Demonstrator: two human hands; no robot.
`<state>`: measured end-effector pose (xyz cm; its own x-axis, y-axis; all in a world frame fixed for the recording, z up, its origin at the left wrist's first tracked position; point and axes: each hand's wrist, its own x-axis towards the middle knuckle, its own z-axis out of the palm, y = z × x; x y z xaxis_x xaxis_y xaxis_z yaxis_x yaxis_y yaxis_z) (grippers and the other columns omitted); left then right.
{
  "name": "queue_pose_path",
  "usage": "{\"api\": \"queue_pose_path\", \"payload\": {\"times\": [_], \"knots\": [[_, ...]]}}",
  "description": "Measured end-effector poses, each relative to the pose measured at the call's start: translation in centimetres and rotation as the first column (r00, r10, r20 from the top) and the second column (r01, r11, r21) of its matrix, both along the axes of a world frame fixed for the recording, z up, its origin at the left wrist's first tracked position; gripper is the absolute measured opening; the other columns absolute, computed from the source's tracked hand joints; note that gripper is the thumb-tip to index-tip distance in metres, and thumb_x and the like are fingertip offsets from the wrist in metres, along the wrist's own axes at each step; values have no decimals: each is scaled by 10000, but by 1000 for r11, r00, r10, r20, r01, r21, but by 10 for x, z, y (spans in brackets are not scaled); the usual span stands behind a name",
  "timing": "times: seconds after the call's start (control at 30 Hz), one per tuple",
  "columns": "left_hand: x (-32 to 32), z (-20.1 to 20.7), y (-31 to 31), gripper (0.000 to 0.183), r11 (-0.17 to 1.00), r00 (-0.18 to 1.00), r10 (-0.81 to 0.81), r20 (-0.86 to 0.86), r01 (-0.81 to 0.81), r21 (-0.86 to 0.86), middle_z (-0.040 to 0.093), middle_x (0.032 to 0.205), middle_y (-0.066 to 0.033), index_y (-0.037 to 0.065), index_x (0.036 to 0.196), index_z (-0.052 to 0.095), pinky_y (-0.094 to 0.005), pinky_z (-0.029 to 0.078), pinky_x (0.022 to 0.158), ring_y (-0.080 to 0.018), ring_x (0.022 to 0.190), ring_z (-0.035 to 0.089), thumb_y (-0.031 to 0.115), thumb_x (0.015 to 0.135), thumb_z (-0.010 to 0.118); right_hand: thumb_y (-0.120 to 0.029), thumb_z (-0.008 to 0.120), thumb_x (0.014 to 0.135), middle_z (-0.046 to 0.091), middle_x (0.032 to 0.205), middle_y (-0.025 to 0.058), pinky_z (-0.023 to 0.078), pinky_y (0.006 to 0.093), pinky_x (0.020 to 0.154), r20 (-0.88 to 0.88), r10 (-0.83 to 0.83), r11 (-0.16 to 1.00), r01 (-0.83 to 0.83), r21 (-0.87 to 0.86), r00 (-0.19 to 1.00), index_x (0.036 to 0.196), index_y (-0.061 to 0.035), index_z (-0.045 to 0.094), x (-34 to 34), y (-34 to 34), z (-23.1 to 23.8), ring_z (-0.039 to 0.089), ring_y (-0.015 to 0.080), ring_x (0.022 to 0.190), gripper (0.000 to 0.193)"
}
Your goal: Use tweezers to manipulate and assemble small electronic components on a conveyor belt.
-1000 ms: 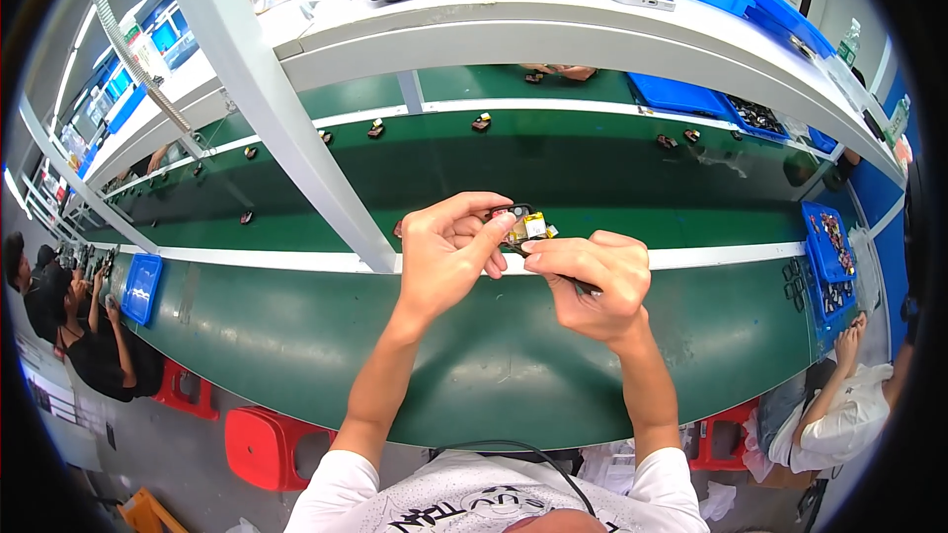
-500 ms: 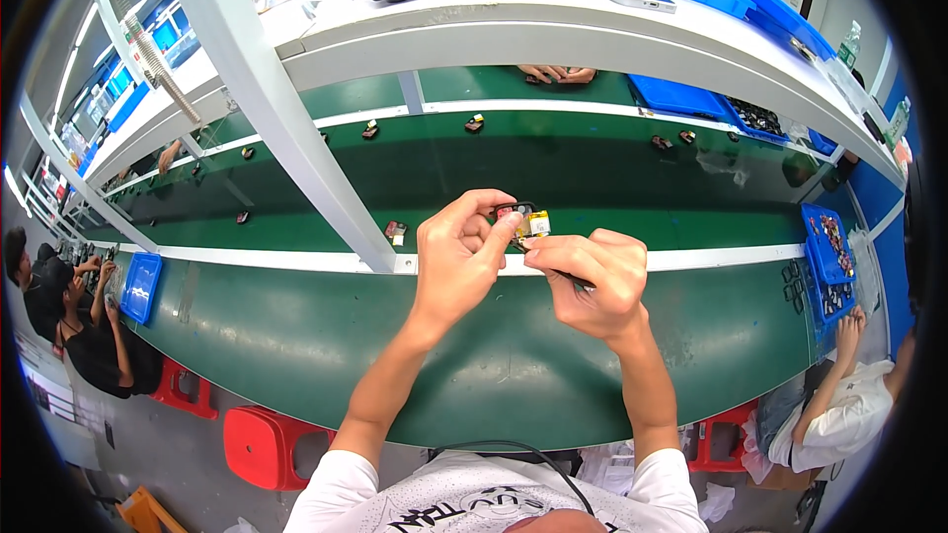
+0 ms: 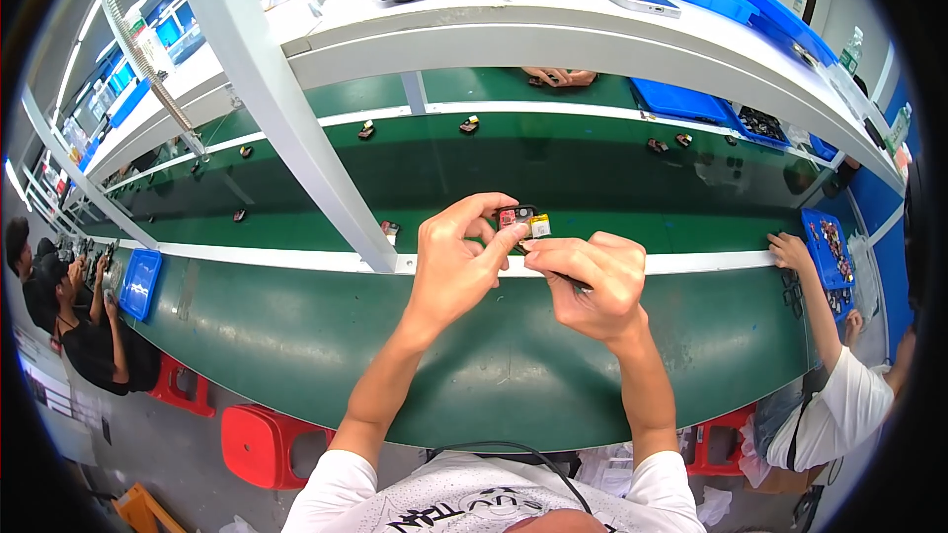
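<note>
Pinched between the thumb and fingers of my left hand is a small black device housing, open, with a red circuit board inside. A silver battery pouch with yellow tape sticks out of its right side. My right hand is closed around a slim dark tool, whose kind I cannot make out. Its working end lies near the housing's lower edge, mostly covered by my fingers. Both hands are raised over the white rail at the bench's far edge.
Behind the rail, a green belt carries several small device housings. A white post rises left of my hands, and a shelf spans above. At right, a co-worker's hand rests by a blue tray.
The housings on the belt have shifted slightly left. At the right, a co-worker's arm has reached forward to the rail beside the blue tray. My hands have barely moved.
</note>
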<state>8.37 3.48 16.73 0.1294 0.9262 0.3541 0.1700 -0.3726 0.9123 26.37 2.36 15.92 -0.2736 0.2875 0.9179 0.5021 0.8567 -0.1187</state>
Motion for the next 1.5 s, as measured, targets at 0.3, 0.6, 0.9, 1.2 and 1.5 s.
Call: {"api": "queue_pose_path", "payload": {"times": [0.3,0.6,0.9,1.2,1.5], "knots": [[7,-7,0,196,995,995,83,54,-86,43,703,805,-108,-70,1080,697,-256,518,427,-100,550,635,4,900,716,106,738,593,767,830,2,340,267,440,10,-25,999,24,43,1000,829,-99,707,-2,2,-4,575,127,493,315],[10,-11,1,141,996,977,81,197,-84,8,692,689,-91,-87,1027,690,-233,478,427,-76,508,608,-39,896,701,121,736,636,770,806,18,328,245,449,28,-20,1000,19,24,999,806,-84,726,-1,-2,0,640,114,545,267],[8,-15,13,144,997,982,73,174,-67,-39,702,741,-95,-93,1034,678,-219,497,440,-87,530,629,-34,903,684,99,777,668,771,811,32,323,247,447,14,15,1000,-15,-21,1000,817,-85,726,4,3,2,626,120,527,243],[-53,-150,131,174,883,888,439,-140,-455,-116,719,759,-152,-120,969,676,-298,516,441,-192,490,673,21,866,678,10,844,722,778,850,62,376,239,459,-200,25,999,-18,35,979,882,-71,740,21,-8,22,689,139,604,207],[-54,-162,141,298,667,438,718,-541,-656,354,669,966,-214,-49,963,692,-474,576,737,-408,841,701,233,878,737,-1,849,723,777,849,62,356,244,457,-217,16,996,3,87,976,890,-72,746,33,-15,28,695,140,620,209]]}}
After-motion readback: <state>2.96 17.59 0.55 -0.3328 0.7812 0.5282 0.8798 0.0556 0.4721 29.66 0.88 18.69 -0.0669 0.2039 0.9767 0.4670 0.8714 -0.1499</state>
